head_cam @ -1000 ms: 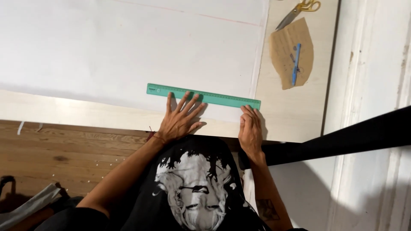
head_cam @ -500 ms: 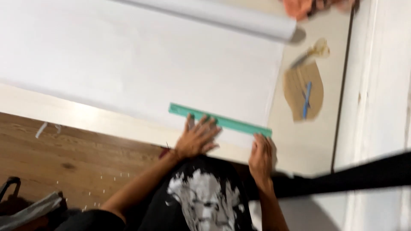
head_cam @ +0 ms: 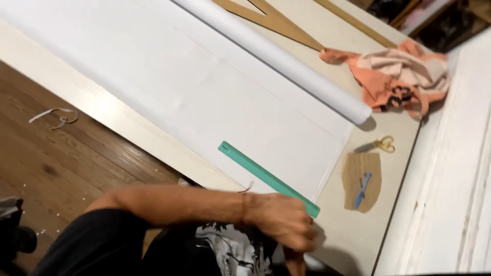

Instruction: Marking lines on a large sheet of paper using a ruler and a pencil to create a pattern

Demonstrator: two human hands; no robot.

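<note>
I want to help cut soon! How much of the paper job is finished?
Done: the white paper is rolled out flat, and the green ruler lies on it near the edge. In hand: the left hand sits at the ruler's end; the right hand is mostly hidden under it. Left: no drawn line or cut shows on the paper, and the scissors lie untouched.

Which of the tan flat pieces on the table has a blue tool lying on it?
The small shield-shaped brown piece near the scissors, with the blue tool on it. The long tan strips beyond the paper roll carry nothing.
</note>
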